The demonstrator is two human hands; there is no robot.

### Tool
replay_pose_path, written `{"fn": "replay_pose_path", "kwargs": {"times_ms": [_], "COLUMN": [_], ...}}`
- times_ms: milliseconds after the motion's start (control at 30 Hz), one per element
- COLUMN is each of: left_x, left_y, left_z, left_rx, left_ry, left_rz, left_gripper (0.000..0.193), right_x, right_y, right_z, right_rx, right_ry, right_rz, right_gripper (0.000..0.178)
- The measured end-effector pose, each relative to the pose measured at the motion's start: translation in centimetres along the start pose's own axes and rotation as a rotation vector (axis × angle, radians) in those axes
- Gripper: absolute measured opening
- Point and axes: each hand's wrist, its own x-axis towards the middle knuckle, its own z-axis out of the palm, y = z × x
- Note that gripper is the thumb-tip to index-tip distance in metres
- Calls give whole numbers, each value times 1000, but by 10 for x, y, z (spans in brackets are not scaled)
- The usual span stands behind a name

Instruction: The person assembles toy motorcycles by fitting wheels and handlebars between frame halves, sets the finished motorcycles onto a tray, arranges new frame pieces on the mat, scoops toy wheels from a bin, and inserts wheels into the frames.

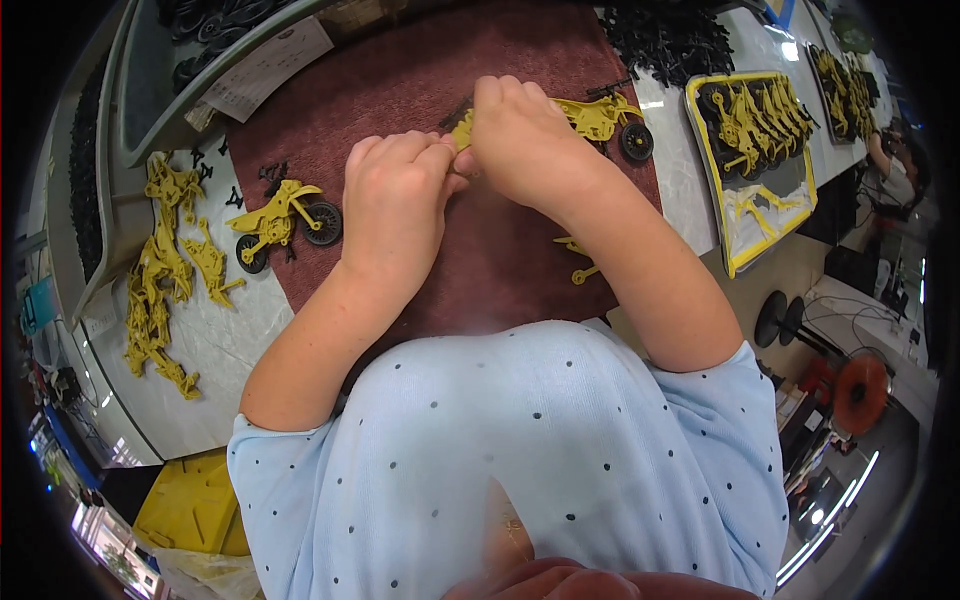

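Observation:
Above the middle of a dark red cloth (480,270), my left hand (400,195) and my right hand (520,140) meet with their fingertips pinched together. Between them shows a bit of a yellow plastic toy motorcycle part (462,130); my fingers cover most of it. Just beyond my right hand lies a yellow toy motorcycle (598,116) with a black wheel, partly hidden by the hand. Left of my left hand stands another yellow toy motorcycle (280,218) with two black wheels. A yellow part (583,272) pokes out beside my right forearm.
Yellow motorcycle body parts (165,270) lie heaped on the left of the table. A grey bin (165,105) holding black parts stands at the back left. Black parts (668,42) are piled at the back right, near a yellow-rimmed tray (733,255) carrying several toy motorcycles.

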Motion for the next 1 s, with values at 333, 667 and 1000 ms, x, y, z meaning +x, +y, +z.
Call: {"fn": "replay_pose_path", "kwargs": {"times_ms": [333,667,1000], "left_x": [3,7,7], "left_y": [5,0,19], "left_z": [4,-5,-4], "left_rx": [142,30,178], "left_ry": [3,-140,-150], "left_rz": [56,35,-111], "left_gripper": [21,30,34], "right_x": [2,-55,-97], "right_y": [10,29,66], "right_z": [6,-5,11], "right_rx": [93,506,721], "right_ry": [62,523,949], "right_rz": [23,38,-28], "right_gripper": [57,39,19]}}
